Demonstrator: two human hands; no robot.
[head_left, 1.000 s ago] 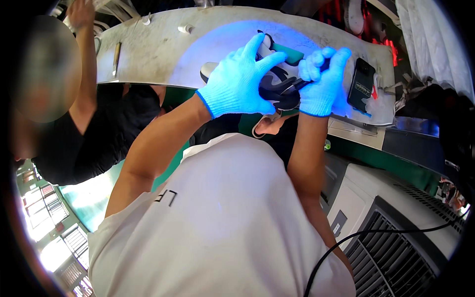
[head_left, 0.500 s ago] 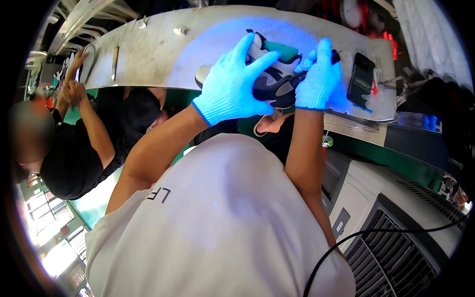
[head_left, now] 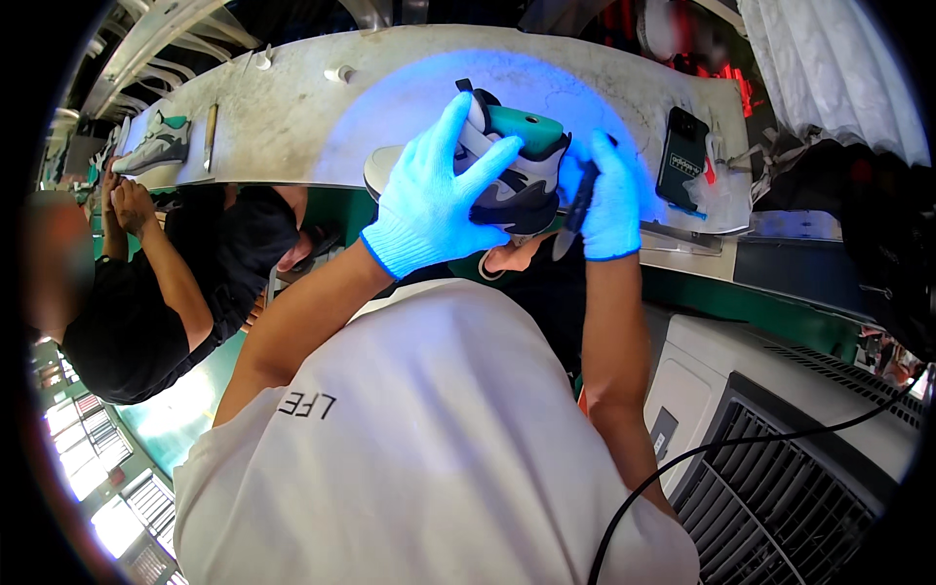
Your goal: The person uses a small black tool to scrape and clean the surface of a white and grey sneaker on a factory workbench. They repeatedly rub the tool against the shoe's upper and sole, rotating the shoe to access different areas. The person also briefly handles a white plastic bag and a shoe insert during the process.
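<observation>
A grey, white and black sneaker [head_left: 517,190] with a green last [head_left: 527,126] in its opening is at the near edge of the bench. My left hand [head_left: 426,190], in a knitted glove lit blue, grips it across the upper, thumb and fingers spread around it. To the right of the heel, my gloved right hand [head_left: 611,200] is closed on a slim dark tool [head_left: 575,213] with a flat rounded end pointing down. The tool stands apart from the sneaker, and its exact kind is unclear.
A phone [head_left: 682,156] lies on the bench [head_left: 283,112] at the right, beside a clear plastic bag [head_left: 720,200]. Leftward are a wooden-handled tool [head_left: 211,136] and a small white cup [head_left: 338,74]. A co-worker [head_left: 146,292] sits at the left by another sneaker [head_left: 158,146].
My right hand has drawn the tool away from the sneaker's heel and turned its end downward. My left hand keeps its hold on the sneaker. The co-worker's shoe has been turned onto its sole.
</observation>
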